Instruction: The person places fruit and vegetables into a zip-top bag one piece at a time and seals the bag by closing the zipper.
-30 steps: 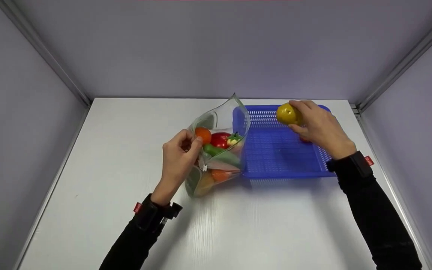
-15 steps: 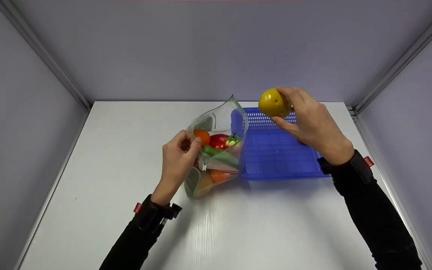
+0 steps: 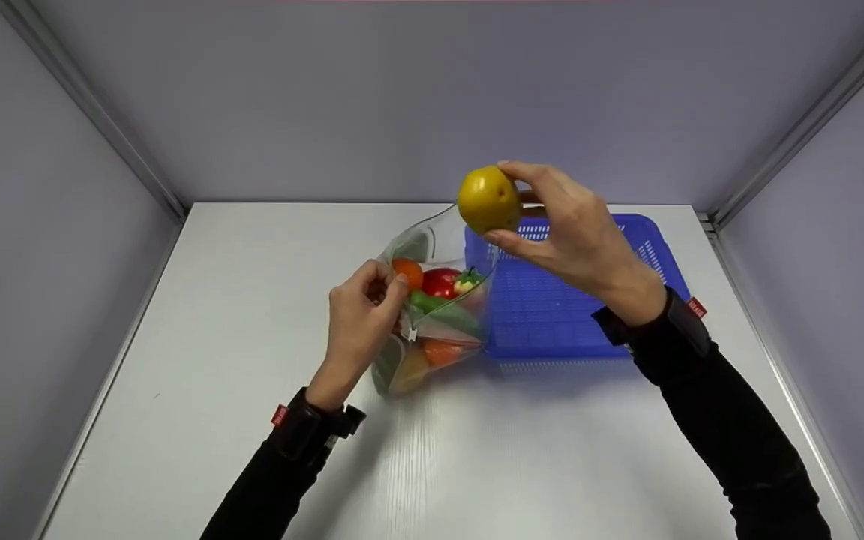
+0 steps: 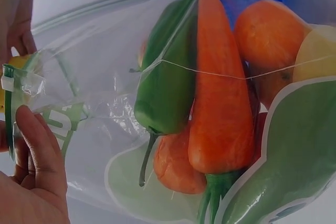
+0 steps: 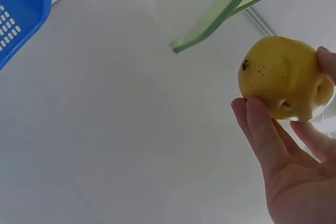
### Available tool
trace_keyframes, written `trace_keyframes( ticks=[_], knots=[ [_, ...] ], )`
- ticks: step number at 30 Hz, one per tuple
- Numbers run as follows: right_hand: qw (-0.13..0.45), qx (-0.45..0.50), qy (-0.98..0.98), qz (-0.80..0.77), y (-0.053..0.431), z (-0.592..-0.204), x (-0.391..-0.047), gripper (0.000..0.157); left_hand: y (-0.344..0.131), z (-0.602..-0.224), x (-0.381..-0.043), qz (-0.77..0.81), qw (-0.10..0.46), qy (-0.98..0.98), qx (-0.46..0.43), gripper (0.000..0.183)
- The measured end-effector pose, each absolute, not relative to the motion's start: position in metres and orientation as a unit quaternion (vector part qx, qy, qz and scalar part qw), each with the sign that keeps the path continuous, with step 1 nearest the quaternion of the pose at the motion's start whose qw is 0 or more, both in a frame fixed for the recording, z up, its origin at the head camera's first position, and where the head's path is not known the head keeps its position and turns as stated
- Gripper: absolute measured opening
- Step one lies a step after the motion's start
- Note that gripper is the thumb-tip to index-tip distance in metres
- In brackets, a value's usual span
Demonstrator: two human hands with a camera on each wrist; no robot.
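Observation:
My left hand (image 3: 361,315) pinches the side of the mouth of a clear zip bag (image 4: 100,103) with green print. The bag stands open on the table. Through its film show a carrot (image 4: 220,98), a green pepper (image 4: 168,82) and an orange round fruit (image 4: 270,32). In the head view a red, tomato-like round thing (image 3: 439,283) shows through the mouth. My right hand (image 3: 582,232) grips a yellow potato (image 3: 486,199) between thumb and fingers, raised at the bag's far upper edge. Dimples mark the potato's skin in the right wrist view.
A blue plastic basket (image 3: 552,322) with perforated walls stands just right of the bag, partly beneath my right hand and forearm. The white table (image 3: 237,300) is enclosed by grey panels (image 3: 417,97) at the back and both sides.
My right hand has carried the potato up and left, from over the basket to the bag's mouth. The left hand keeps its hold on the bag, nearly still.

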State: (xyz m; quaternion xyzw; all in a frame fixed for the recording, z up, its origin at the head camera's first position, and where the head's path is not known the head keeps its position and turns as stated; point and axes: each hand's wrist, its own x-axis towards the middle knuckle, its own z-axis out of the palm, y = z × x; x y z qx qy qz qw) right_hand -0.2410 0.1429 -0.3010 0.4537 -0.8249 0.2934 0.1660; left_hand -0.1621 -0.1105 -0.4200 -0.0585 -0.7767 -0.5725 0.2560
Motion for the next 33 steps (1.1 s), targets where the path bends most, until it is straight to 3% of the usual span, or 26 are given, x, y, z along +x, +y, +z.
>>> trace_keyframes(
  ticks=[18, 27, 33],
  knots=[
    [0.089, 0.486, -0.843, 0.213, 0.112, -0.318, -0.242, 0.065, -0.107, -0.418, -0.164, -0.56, 0.254, -0.786, -0.063, 0.018],
    [0.0, 0.465, -0.88, 0.098, 0.092, -0.315, -0.244, 0.062, -0.108, -0.418, -0.163, -0.55, 0.256, -0.793, -0.061, 0.019],
    [0.003, 0.46, -0.887, 0.046, 0.079, -0.317, -0.249, 0.05, -0.106, -0.418, -0.161, -0.563, 0.249, -0.785, -0.062, 0.016]
  ],
)
